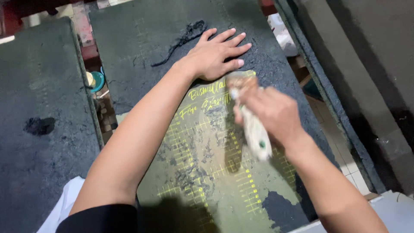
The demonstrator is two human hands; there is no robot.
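Note:
My left hand (pixel 215 54) lies flat with fingers spread on the black-coated board (pixel 142 39), pressing near its middle. My right hand (pixel 274 114) grips a whitish, paint-stained tool (pixel 255 133), its blurred end touching the board just below my left hand. Under it, the black coating is partly gone and a greenish surface with a yellow grid and yellow handwriting (pixel 202 159) shows. A curl of peeled black material (pixel 183 36) lies above my left hand.
A second black-coated board (pixel 39 129) stands to the left, a dark beam (pixel 345 86) to the right. In the gap between the boards I see a teal round container (pixel 97 81). Tiled floor (pixel 345 155) shows at right, white cloth (pixel 64 203) at lower left.

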